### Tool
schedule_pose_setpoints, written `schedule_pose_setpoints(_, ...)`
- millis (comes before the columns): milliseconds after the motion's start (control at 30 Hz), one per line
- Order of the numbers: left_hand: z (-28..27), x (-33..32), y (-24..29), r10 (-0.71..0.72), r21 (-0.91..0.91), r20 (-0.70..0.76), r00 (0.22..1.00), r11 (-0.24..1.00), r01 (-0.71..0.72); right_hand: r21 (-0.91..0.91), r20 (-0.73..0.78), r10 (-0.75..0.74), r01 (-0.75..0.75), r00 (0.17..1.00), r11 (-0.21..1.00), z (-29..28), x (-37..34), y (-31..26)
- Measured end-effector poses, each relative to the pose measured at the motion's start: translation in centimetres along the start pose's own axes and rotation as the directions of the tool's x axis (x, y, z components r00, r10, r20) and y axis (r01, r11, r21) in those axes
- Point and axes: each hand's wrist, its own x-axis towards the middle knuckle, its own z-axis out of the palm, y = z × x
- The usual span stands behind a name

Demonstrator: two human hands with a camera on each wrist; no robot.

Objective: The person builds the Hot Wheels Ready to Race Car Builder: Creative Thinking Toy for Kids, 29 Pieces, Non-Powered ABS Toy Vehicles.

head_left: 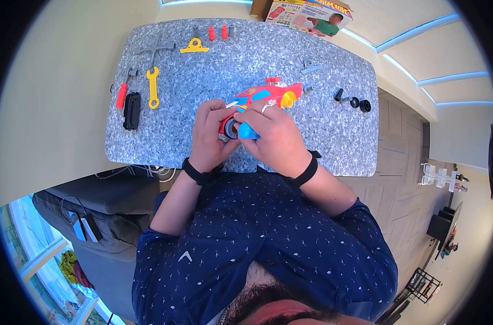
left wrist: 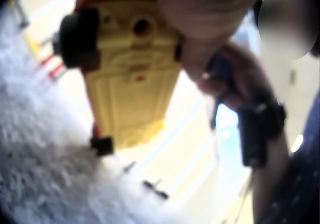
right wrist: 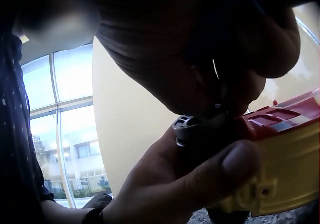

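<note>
A red toy car [head_left: 255, 95] with blue windows and yellow parts is held over the near half of the table. My left hand [head_left: 207, 135] grips its near end beside a dark wheel [head_left: 230, 129]. In my right hand [head_left: 281, 135] is a tool with a blue handle [head_left: 247, 131], probably a screwdriver, pointed at the wheel; my fingers hide its tip. The left wrist view shows the car's yellow underside [left wrist: 132, 96] and a black wheel [left wrist: 80, 38]. Close over a wheel [right wrist: 188, 128], the right fingers appear dark in the right wrist view, with the left thumb along the car's side.
At the left lie a yellow wrench [head_left: 153, 89], a red-handled tool [head_left: 122, 96], a black part [head_left: 131, 111] and a grey hammer-shaped tool [head_left: 156, 50]. A yellow part [head_left: 194, 46] and small red pegs [head_left: 211, 33] lie farther back. Black wheels [head_left: 364, 105] sit right; a box [head_left: 306, 16] stands behind.
</note>
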Motion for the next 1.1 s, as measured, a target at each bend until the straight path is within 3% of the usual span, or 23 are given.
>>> schedule_pose_setpoints(333, -0.2, 0.0, -0.2, -0.03, -0.023, 0.015, 0.999, 0.999, 0.031, -0.004, 0.006, 0.031, -0.031, 0.999, 0.999, 0.6, 0.0, 0.3)
schedule_pose_setpoints(433, -0.3, 0.2, -0.4, -0.07, -0.035, -0.004, 0.998, 0.997, 0.07, 0.202, -0.067, 0.028, -0.014, 0.997, 0.979, 0.4, 0.2, 0.5)
schedule_pose_setpoints(533, -0.5, 0.1, -0.1, -0.076, -0.051, 0.001, 0.997, 0.996, 0.076, 0.206, -0.056, 0.045, -0.033, 0.997, 0.978, 0.5, -0.2, 0.7)
schedule_pose_setpoints(633, -0.4, -0.1, -0.4, -0.09, -0.047, 0.01, 0.996, 0.995, 0.09, 0.277, -0.043, 0.128, -0.111, 0.991, 0.954, 0.8, 0.1, 0.8)
schedule_pose_setpoints(733, -0.3, -0.3, -0.7, -0.082, -0.067, 0.005, 0.997, 0.994, 0.083, 0.464, 0.018, 0.246, -0.226, 0.969, 0.857, 1.4, 0.1, 1.5)
schedule_pose_setpoints(933, -0.5, -0.2, -0.6, -0.033, -0.019, 0.019, 0.999, 0.999, 0.033, 0.474, 0.0, 0.17, -0.149, 0.986, 0.868, 0.8, 0.0, 1.8)
schedule_pose_setpoints(1033, -0.4, 0.3, 0.0, -0.065, -0.012, -0.021, 0.998, 0.998, 0.065, 0.525, -0.125, 0.296, -0.19, 0.947, 0.83, -0.8, -1.1, 3.0)
schedule_pose_setpoints(1100, -0.5, 0.3, -0.4, -0.083, -0.025, -0.036, 0.996, 0.996, 0.083, 0.257, -0.337, 0.323, -0.243, 0.884, 0.935, -1.9, -2.6, 6.3)
